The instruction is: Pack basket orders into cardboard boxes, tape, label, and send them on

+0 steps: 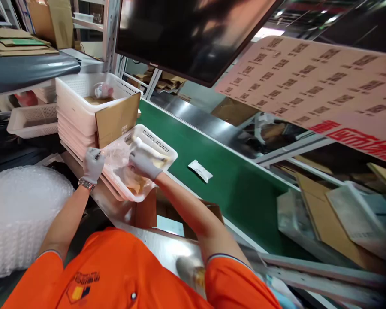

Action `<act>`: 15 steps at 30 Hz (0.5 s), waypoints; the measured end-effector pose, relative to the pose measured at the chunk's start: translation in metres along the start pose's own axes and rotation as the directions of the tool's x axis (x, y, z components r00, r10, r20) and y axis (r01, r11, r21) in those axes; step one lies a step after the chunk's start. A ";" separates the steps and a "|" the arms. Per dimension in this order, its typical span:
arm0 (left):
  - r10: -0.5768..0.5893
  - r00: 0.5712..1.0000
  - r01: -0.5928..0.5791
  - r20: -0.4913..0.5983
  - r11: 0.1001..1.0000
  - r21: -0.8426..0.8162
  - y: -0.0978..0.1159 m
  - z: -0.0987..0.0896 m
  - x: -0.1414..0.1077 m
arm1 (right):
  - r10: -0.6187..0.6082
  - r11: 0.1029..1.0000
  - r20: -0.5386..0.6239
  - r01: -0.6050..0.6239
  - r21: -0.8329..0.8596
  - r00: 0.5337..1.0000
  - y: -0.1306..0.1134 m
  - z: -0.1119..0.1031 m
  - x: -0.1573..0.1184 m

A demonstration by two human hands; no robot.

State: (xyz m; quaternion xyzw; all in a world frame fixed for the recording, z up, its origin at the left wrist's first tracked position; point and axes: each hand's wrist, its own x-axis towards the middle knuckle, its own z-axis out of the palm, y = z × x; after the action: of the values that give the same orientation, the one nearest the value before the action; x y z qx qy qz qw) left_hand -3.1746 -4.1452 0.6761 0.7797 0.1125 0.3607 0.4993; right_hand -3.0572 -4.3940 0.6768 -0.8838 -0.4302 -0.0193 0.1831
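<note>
Both my hands wear pale gloves and are over a white perforated plastic basket [172, 155]. Crumpled clear plastic bag [116, 153] film stretches between them. At the basket's left side, my left hand [94, 164] is closed, pinching the bag's left edge. My right hand [144, 162] reaches in from the right, its fingers closed at the bag's right edge and slightly blurred. Beyond it, a white wrapped item [149, 149] lies in the basket. Something yellowish-brown lies in the basket's near end, partly hidden under film.
A stack of white baskets [75, 109] stands at left, with a cardboard sheet [119, 120] against it. A green conveyor belt [238, 201] carries a small white packet [200, 171]. An open carton [146, 208] sits below my right forearm. Bubble wrap [25, 214] is at left; a monitor [193, 34] hangs ahead.
</note>
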 end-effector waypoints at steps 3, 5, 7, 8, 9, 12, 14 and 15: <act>0.024 0.998 -0.026 0.055 0.999 0.034 0.002 0.006 -0.009 | 0.196 0.956 -0.166 -0.151 0.251 0.966 0.000 -0.043 -0.044; 0.063 0.992 -0.070 0.109 0.996 0.060 0.009 0.019 -0.016 | 0.277 0.833 -0.162 -0.152 0.532 0.947 -0.015 -0.067 -0.076; 0.133 0.978 -0.144 0.164 0.988 0.056 0.021 0.037 -0.026 | 0.238 0.743 -0.085 -0.125 0.657 0.968 -0.038 -0.079 -0.100; 0.176 0.966 -0.187 0.188 0.981 0.045 0.029 0.046 -0.033 | 0.211 0.742 -0.053 -0.125 0.659 0.976 -0.049 -0.079 -0.109; 0.223 0.953 -0.234 0.208 0.972 0.034 0.037 0.054 -0.041 | 0.208 0.748 -0.023 -0.144 0.647 0.978 -0.058 -0.077 -0.115; 0.381 0.884 -0.400 0.271 0.916 0.018 0.062 0.071 -0.069 | 0.337 0.616 0.146 -0.335 0.713 0.930 -0.066 -0.063 -0.125; 0.481 0.823 -0.509 0.302 0.861 0.017 0.077 0.074 -0.090 | 0.384 0.360 0.274 -0.416 0.835 0.882 -0.058 -0.056 -0.133; 0.521 0.797 -0.551 0.307 0.834 0.015 0.084 0.074 -0.100 | 0.382 0.240 0.297 -0.405 0.882 0.875 -0.052 -0.055 -0.139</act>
State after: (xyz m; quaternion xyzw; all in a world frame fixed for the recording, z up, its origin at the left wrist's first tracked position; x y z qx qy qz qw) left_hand -3.2113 -4.2905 0.6849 0.8486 -0.1689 0.3623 0.3466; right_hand -3.1780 -4.4881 0.7173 -0.7003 -0.1304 0.2818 0.6428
